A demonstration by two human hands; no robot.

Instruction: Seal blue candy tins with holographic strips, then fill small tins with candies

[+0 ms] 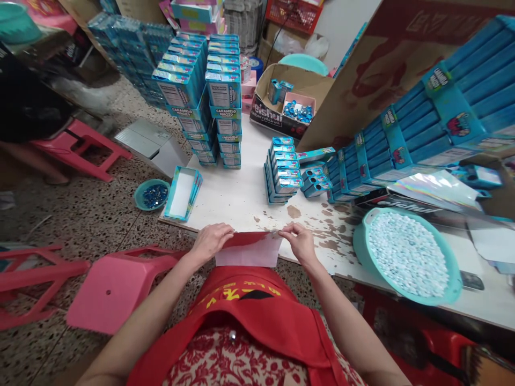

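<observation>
My left hand (212, 239) and my right hand (298, 242) are in front of my red apron at the near edge of the table. Between them they pinch the upper corners of a thin white sheet (251, 254). A reddish band runs along its top; whether it is card or film I cannot tell. Beyond my left hand lie nested blue box trays (181, 193) with white insides. Past the sheet stands a blue tray (284, 174) filled with small blue candy boxes, and several more small boxes (316, 179) are to its right.
Tall stacks of filled blue trays (225, 112) rise at the back left; more trays (402, 134) line the right. A turquoise basin (453, 271) holds pale wrapped candies. A cardboard box (267, 115) sits at the back. Pink stools (107, 289) and a small bowl (140, 201) are left of the table.
</observation>
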